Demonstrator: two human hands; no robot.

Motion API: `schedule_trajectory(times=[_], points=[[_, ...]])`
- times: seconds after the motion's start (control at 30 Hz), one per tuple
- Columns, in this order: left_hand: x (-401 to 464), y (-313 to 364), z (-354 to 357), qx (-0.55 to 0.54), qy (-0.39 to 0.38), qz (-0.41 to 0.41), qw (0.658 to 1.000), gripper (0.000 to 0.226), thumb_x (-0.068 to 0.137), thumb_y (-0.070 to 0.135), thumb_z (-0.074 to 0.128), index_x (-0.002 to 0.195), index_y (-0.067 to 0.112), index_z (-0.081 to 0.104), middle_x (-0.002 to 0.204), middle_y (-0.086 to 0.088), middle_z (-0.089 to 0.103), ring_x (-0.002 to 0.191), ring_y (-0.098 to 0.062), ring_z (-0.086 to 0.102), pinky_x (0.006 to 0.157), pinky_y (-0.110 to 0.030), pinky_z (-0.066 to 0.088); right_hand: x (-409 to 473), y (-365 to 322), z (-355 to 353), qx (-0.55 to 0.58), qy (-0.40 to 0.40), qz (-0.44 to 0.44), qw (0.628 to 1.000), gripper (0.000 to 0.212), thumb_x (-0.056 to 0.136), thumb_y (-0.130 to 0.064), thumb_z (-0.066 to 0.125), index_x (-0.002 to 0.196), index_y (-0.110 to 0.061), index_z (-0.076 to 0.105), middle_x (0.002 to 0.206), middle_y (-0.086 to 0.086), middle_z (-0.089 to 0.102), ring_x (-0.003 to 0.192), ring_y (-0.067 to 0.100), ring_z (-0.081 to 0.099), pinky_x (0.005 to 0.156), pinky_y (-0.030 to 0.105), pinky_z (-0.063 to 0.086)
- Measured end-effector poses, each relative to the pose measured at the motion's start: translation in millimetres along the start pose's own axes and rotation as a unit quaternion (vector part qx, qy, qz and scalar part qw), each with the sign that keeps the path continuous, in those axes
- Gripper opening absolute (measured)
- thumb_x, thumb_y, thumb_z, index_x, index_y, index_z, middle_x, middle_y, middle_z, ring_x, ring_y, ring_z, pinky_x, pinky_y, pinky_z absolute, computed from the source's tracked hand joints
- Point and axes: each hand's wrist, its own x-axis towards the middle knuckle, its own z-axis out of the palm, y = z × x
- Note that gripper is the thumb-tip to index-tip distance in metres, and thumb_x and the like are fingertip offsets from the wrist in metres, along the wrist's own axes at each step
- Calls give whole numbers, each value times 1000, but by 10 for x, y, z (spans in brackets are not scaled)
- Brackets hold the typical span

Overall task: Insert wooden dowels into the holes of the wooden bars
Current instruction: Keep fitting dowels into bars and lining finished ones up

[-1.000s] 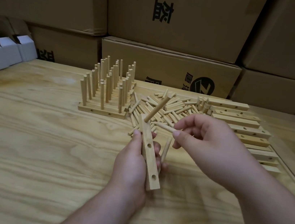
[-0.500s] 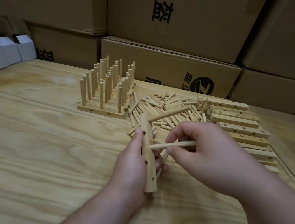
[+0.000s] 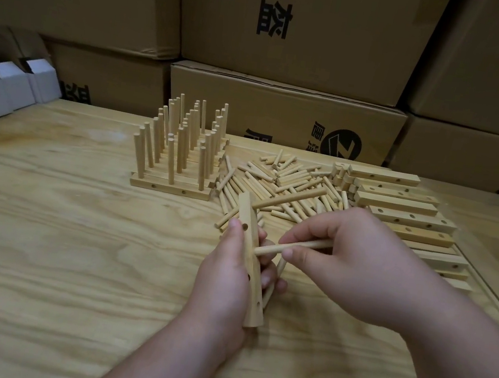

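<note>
Dowel (image 3: 289, 248) pinched in right hand (image 3: 350, 264) fingers (image 3: 296, 254), tip meeting bar (image 3: 249, 262).

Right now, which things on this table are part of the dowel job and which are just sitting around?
In the job:
left hand
held bar
right hand
pinched dowel
loose dowels
empty bars
finished bars

Lying about:
cardboard boxes
white cartons

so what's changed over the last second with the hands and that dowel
The right hand dropped from in front of the dowel pile and swung its pinched dowel level, bringing the tip against the side of the bar. The left hand rolled the bar more edge-on. The grips are unchanged, as is the dowel already in the bar's top hole.
</note>
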Motion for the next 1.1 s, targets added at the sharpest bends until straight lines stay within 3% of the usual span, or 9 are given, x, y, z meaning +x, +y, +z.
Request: schedule_trajectory(times=[0.13, 0.27, 0.33, 0.6, 0.67, 0.73, 0.83, 1.0, 1.1], points=[[-8, 6, 19, 15, 19, 3, 1000, 51, 105, 54, 35, 89, 14, 63, 53, -6, 45, 45, -16, 40, 48, -27, 47, -15, -69, 46, -48, -22, 3, 999, 15, 93, -41, 65, 82, -38, 74, 60, -26, 65, 58, -4, 61, 42, 12, 35], [-8, 8, 44, 45, 59, 5, 997, 51, 105, 53, 37, 95, 14, 68, 55, -5, 58, 42, -13, 51, 41, -22, 46, -27, -156, 128, -139, 5, -18, 990, 23, 91, -49, 59, 77, -37, 73, 64, -20, 69, 60, 2, 62, 58, 30, 54], [-18, 11, 37, 43, 63, 1, 997, 50, 105, 52, 38, 95, 14, 68, 57, -3, 63, 43, -12, 57, 40, -22, 47, -39, -185, 162, -158, 21, -27, 987, 24, 90, -52, 59, 77, -38, 73, 64, -19, 69, 64, 0, 62, 65, 33, 56], [-67, -3, 42, 56, 34, 18, 998, 55, 102, 57, 35, 92, 10, 60, 56, -6, 65, 44, -12, 61, 40, -21, 47, 6, -71, 111, -51, -16, -14, 998, 20, 90, -46, 66, 80, -32, 77, 64, -20, 71, 65, 0, 67, 68, 35, 58], [-72, -16, 39, 74, 30, 17, 997, 54, 102, 57, 35, 93, 10, 60, 57, -6, 66, 45, -12, 63, 41, -21, 48, 22, -27, 84, -39, -22, -14, 999, 18, 89, -45, 69, 79, -32, 77, 64, -18, 72, 63, -2, 67, 61, 27, 56], [-70, -26, 34, 88, 27, 17, 996, 54, 102, 57, 35, 91, 11, 60, 58, -7, 66, 46, -13, 62, 43, -24, 50, 27, 2, 67, 8, -43, -7, 999, 17, 90, -39, 71, 76, -31, 78, 63, -20, 71, 62, -7, 66, 52, 10, 46], [-61, -28, 42, 95, 26, 17, 995, 52, 102, 57, 35, 88, 12, 58, 60, -9, 66, 49, -15, 63, 48, -30, 54, 32, 22, 67, 52, -48, 0, 997, 16, 90, -34, 74, 75, -31, 78, 64, -17, 72, 62, -7, 67, 53, 3, 41], [-75, -26, 56, 122, 28, 30, 992, 50, 104, 53, 34, 91, 10, 56, 50, 0, 61, 41, -9, 57, 41, -21, 48, 14, -32, 96, -30, -35, 3, 999, 21, 91, -41, 68, 73, -32, 74, 61, -21, 70, 60, -7, 64, 49, 11, 41], [-83, -26, 57, 125, 26, 30, 991, 55, 104, 53, 34, 98, 3, 59, 51, -1, 62, 43, -9, 58, 41, -20, 47, 2, -112, 120, -107, -17, -12, 994, 25, 92, -44, 64, 72, -31, 72, 59, -27, 67, 63, -7, 63, 59, 22, 51]])
